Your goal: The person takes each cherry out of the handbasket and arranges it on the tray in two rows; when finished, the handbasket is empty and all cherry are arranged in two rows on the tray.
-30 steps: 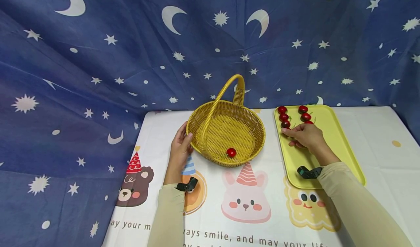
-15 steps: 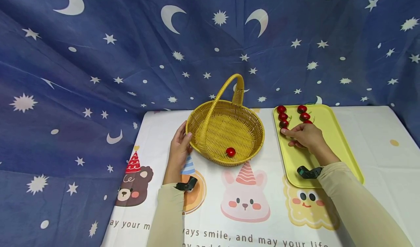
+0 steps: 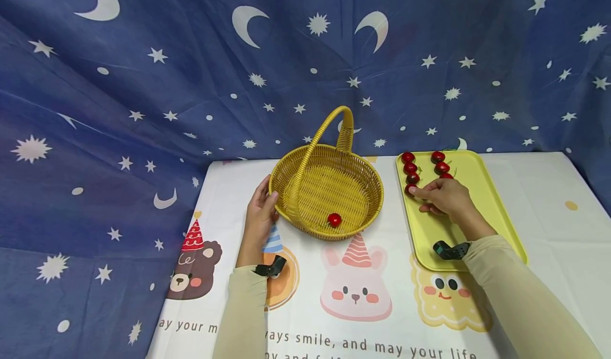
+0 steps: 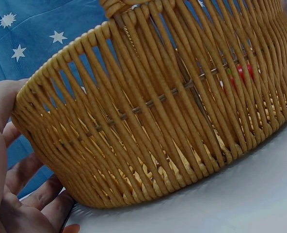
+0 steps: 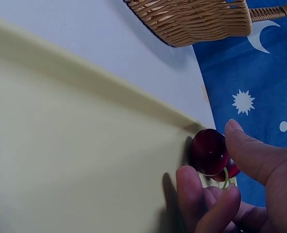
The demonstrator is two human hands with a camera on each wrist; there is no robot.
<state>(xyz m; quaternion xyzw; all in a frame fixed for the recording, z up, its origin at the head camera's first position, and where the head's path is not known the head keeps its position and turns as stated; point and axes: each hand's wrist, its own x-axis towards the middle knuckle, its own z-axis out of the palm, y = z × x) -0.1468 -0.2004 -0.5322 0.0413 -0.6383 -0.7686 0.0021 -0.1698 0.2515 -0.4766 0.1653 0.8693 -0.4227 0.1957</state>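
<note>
My left hand (image 3: 260, 216) holds the left side of a yellow wicker basket (image 3: 377, 210), thumb at the rim and fingers against the outer wall. One red cherry (image 3: 334, 220) with a stem lies inside, near the front. Over the yellow tray (image 3: 482, 216), my right hand (image 3: 446, 197) is at the front end of the left row of cherries. In the right wrist view its thumb (image 5: 252, 150) and fingers are spread apart beside a dark red cherry (image 5: 209, 151), which rests near the tray's edge. Behind it another cherry shows partly.
Several cherries (image 3: 410, 168) form the tray's left row; a second row (image 3: 441, 167) stands to its right, partly hidden by my hand. A blue curtain (image 3: 305, 57) with moons and stars hangs behind the table, which has a white printed cloth (image 3: 355, 332).
The front cherry of the left row shows more beside my right thumb than before, and the fingers have loosened slightly. My left hand stays on the basket; the view shifts a little.
</note>
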